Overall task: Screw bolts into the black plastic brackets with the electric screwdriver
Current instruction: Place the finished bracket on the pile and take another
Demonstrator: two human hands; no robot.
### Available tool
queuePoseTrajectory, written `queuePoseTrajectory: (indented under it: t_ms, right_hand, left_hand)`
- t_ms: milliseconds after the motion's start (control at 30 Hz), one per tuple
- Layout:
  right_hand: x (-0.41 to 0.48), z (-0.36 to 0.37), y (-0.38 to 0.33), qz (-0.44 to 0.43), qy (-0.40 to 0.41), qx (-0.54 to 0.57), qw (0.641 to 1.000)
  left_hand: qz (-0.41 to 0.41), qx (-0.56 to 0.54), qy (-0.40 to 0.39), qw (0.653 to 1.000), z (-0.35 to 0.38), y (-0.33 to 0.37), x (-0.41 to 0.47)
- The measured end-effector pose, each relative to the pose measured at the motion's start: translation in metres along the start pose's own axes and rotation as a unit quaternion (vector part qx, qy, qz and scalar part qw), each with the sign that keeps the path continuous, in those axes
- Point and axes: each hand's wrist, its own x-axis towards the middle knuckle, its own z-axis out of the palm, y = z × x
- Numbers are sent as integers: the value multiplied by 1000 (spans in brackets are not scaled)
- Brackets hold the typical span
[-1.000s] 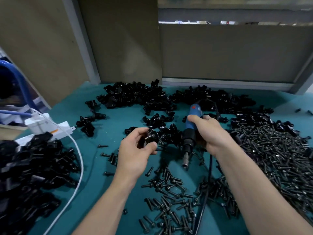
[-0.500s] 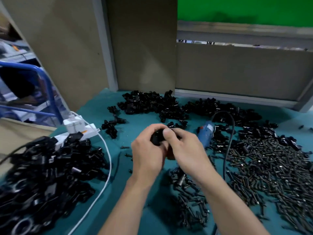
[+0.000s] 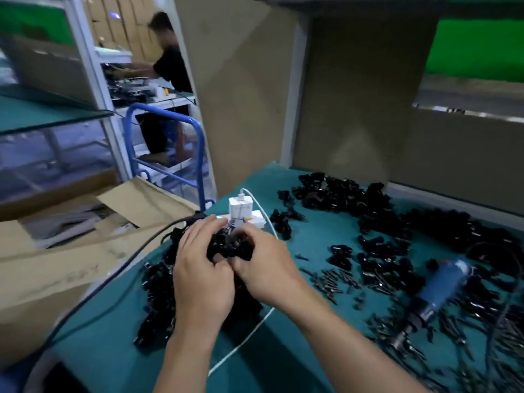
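left grip (image 3: 202,279): curled round black bracket (image 3: 231,245) | right grip (image 3: 266,269): pinching same bracket | electric screwdriver (image 3: 442,289): lying free on counter (image 3: 313,238) among bolts (image 3: 336,280)

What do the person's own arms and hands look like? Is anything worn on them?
The left hand and the right hand are bare: no gloves, no ring visible. The left forearm and the right forearm are bare too, with no sleeve, watch or wristband down to the picture's lower edge. Motion blur hides finer marks.
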Motion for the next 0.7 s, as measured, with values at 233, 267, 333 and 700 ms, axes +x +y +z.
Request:
queuePoseTrajectory:
  t_ms: [233,267,333,700]
  right_hand:
    - [38,42,-2,-54,-26,-100,993]
    - [41,43,1,-49,-42,-103,993]
    - [44,41,8,-39,-75,-103,991]
    - [10,12,33,-31,-85,-30,995]
  left_hand:
    - [-73,72,-75,992,-5,-45,10]
    - [-74,70,-76,992,-5,-47,11]
    - [-75,69,-71,992,-4,-48,12]
    - [-81,88,-54,991,-13,-26,11]
